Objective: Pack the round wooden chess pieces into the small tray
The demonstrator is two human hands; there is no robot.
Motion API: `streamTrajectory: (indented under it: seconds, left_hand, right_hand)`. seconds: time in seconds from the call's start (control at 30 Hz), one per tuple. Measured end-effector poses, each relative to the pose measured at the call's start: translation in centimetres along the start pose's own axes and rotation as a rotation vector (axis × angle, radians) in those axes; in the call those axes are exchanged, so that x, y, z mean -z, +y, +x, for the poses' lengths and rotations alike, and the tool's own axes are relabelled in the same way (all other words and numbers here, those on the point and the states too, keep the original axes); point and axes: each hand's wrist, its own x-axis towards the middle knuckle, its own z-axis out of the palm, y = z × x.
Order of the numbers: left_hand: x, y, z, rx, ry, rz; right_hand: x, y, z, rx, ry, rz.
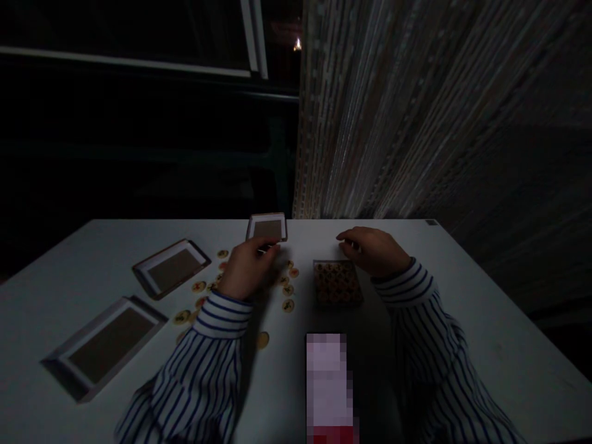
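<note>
Both my arms, in blue-striped white sleeves, reach over a white table point(462, 320). My left hand point(247, 266) is closed in a pinch just below a small open box point(267, 229) at the far middle; what its fingers hold is too dark to make out. Round yellow tokens point(287, 288) with dark marks lie scattered under and around that hand. My right hand point(372, 250) rests palm down with fingers curled, just beyond a small square patterned box point(337, 282). It holds nothing that I can see.
Two larger flat open trays lie on the left, one nearer point(108, 345), one farther point(172, 268). A blurred pale rectangle point(329, 385) lies near the front edge. A striped curtain point(416, 111) hangs behind the table; a dark window is at the back left.
</note>
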Motion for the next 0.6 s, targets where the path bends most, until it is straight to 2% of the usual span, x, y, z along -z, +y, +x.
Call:
streamTrajectory:
  seconds: [0.13, 0.3, 0.43, 0.6]
  left_hand:
    - [-1.7, 0.0, 0.4, -0.111, -0.097, 0.186]
    - [-3.2, -0.1, 0.3, -0.226, -0.305, 0.385]
    - [-4.1, -0.2, -0.1, -0.262, -0.350, 0.521]
    - [-5.1, -0.3, -0.2, -0.263, -0.357, 0.572]
  right_hand:
    - [-0.3, -0.7, 1.0, -0.003, -0.014, 0.009]
    - [-1.1, -0.6, 1.4, 0.022, -0.031, 0.014]
    - [-1.9, 0.0, 1.4, 0.043, -0.059, -0.002]
    - [-2.6, 0.1, 1.5, 0.075, -0.066, -0.009]
